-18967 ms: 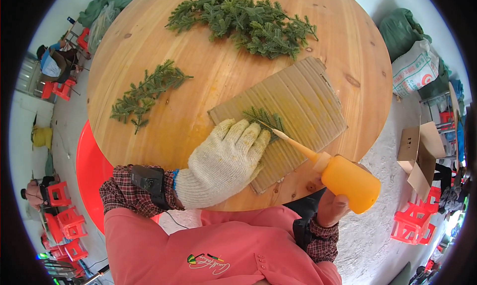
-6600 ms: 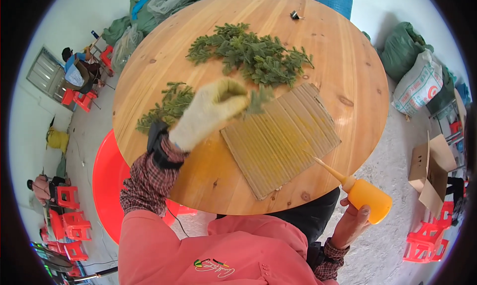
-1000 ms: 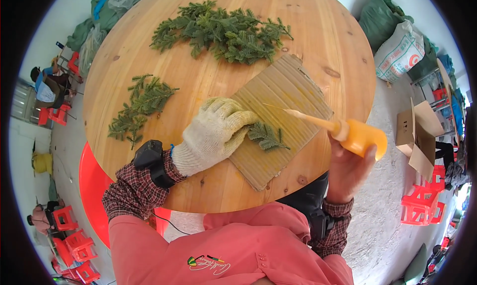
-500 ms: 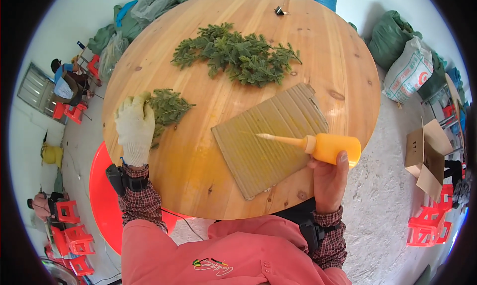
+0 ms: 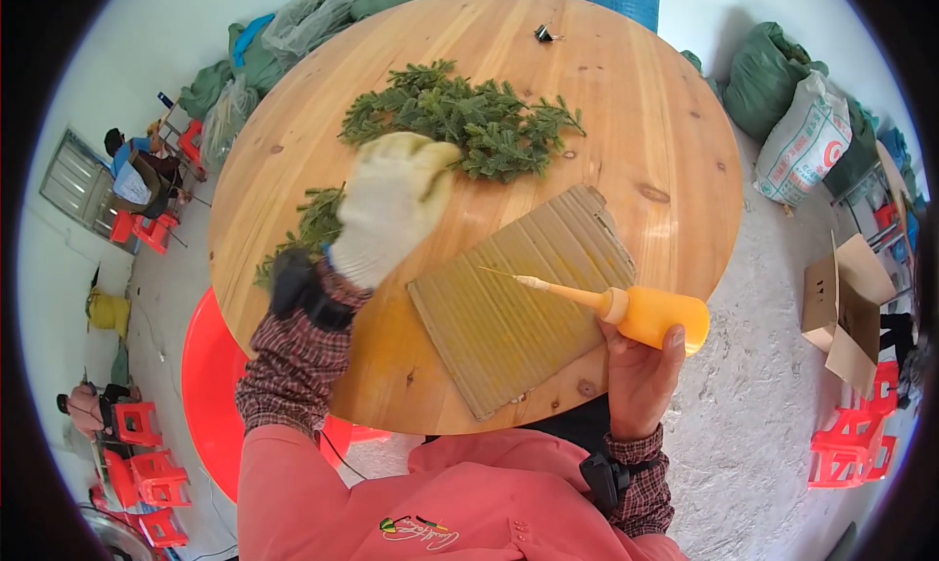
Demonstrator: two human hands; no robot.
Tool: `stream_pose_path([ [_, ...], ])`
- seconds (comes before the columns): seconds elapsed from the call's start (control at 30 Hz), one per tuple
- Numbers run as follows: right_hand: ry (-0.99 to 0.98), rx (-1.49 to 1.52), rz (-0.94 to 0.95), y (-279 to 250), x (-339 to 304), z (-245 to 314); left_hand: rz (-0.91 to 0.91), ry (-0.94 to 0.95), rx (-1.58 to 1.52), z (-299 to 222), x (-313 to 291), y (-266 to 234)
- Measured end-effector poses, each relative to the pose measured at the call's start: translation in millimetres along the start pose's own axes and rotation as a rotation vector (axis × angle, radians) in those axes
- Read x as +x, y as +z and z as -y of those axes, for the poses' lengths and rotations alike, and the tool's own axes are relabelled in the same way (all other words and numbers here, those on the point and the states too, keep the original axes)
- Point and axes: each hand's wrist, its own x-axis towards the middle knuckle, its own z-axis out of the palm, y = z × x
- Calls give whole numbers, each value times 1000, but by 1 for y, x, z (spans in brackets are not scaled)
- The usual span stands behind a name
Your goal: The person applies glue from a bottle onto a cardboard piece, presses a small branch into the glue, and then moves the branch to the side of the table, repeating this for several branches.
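My right hand (image 5: 641, 383), bare, is wrapped round an orange squeeze bottle (image 5: 668, 318) with a long thin nozzle. The bottle lies tilted on its side in the air, its nozzle pointing left over a sheet of corrugated cardboard (image 5: 528, 312) with yellow smears. A fine yellow strand trails from the tip. In a white knitted glove, my left hand (image 5: 396, 194) is at the near edge of a heap of green artificial fir sprigs (image 5: 479, 126). Its fingers look stretched out and apart, slightly blurred. A smaller group of sprigs (image 5: 321, 219) lies left of it, partly hidden by my wrist.
Everything lies on a round wooden table (image 5: 626, 101). A black binder clip (image 5: 546, 35) is near its far edge. Below left stands a red round surface (image 5: 210, 395). Sacks (image 5: 804, 135) and an open carton (image 5: 841, 302) are on the right; other people sit at left.
My left hand has moved right and away from the small sprig group to the larger heap. The bottle has shifted slightly toward me, and a yellow strand now shows at its tip.
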Motion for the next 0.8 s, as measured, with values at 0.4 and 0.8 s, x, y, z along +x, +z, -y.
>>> stream_pose_path([
  [0.4, 22, 61, 39, 3, 3, 3, 48, 70, 90, -14, 31, 73],
  [0.8, -12, 168, -67, -9, 7, -4, 26, 137, 22, -54, -27, -20],
])
